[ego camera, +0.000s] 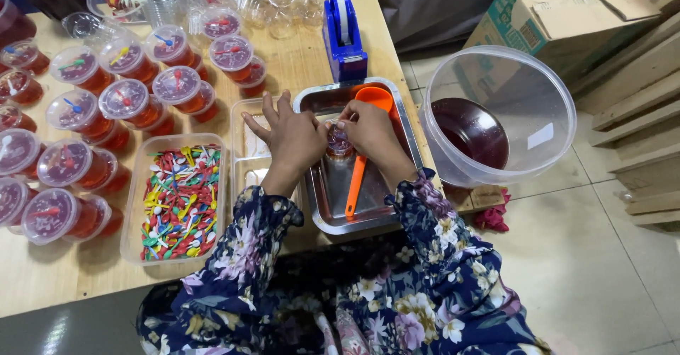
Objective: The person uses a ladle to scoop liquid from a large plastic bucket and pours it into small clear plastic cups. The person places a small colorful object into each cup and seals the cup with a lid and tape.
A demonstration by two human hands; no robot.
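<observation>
My left hand (290,137) and my right hand (372,132) meet over a small clear cup of red liquid (339,145). Both hands press on its lid, fingers curled around the rim. The cup stands inside a steel tray (322,206) at the table's right edge. An orange ladle (363,150) lies in the tray under my right hand, handle pointing toward me. Much of the cup is hidden by my fingers.
Many sealed cups of red liquid (127,100) fill the left of the wooden table. A clear tub of small coloured spoons (180,201) sits left of the tray. A blue tape dispenser (343,36) stands behind it. A large clear bucket of red liquid (496,114) stands on the right, beside a cardboard box (559,15).
</observation>
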